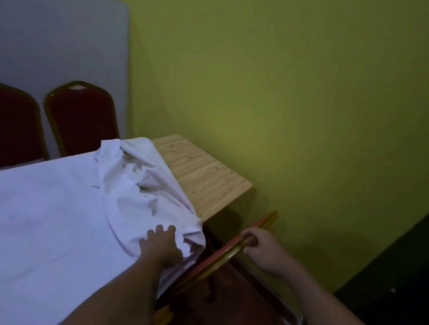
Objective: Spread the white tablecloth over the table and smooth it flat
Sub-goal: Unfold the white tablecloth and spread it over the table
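The white tablecloth [45, 219] lies flat over most of the wooden table [206, 177], but its far right end is bunched into a crumpled heap, and a strip of bare wood shows beside the wall. My left hand [160, 246] rests on the bunched edge at the table's near right side, fingers curled into the fabric. My right hand [260, 248] is closed around the gold top rail of a red chair's [233, 308] backrest, just right of the table.
Two red chairs [81, 118] with gold frames stand at the table's far side. A yellow-green wall [293, 91] runs close along the table's right end. A grey panel [49, 41] stands at the back left. Dark floor lies at lower right.
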Action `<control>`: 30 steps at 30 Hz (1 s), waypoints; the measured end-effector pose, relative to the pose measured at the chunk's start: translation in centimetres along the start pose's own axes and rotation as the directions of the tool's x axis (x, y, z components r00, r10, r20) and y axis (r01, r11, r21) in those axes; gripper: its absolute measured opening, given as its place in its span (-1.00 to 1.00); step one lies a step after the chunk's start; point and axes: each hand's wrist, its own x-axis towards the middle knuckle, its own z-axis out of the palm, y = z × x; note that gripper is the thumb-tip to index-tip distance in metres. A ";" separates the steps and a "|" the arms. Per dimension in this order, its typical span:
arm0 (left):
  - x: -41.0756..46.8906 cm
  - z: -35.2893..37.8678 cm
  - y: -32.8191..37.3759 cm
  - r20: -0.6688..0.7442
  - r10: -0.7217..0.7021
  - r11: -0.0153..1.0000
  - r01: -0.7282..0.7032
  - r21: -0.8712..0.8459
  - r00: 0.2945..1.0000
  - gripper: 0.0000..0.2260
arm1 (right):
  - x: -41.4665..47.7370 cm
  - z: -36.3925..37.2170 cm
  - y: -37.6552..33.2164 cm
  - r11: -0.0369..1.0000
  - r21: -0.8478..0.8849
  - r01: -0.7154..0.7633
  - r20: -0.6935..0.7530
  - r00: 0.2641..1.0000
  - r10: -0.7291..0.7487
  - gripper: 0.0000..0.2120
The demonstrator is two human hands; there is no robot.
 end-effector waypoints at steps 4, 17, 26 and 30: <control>1.2 2.7 1.9 0.023 -0.182 0.983 0.183 -0.002 0.983 -0.22 | 4.6 -1.9 2.6 0.994 -0.017 0.106 0.074 0.992 -0.105 -0.71; 5.6 7.5 3.2 -0.163 -0.448 0.883 0.464 0.077 0.879 -0.32 | 15.5 -4.0 3.3 0.912 -0.096 0.399 0.261 0.894 -0.364 -0.74; 8.7 0.4 3.8 -0.337 -0.498 0.836 0.340 -0.431 0.799 -0.72 | 22.6 -2.4 0.2 0.943 0.006 0.334 0.406 0.861 -0.307 -0.79; 9.6 -2.7 5.6 -0.493 -0.396 0.866 0.135 -0.482 0.775 -0.74 | 24.0 -0.2 -3.0 0.968 0.173 0.184 0.445 0.862 -0.243 -0.85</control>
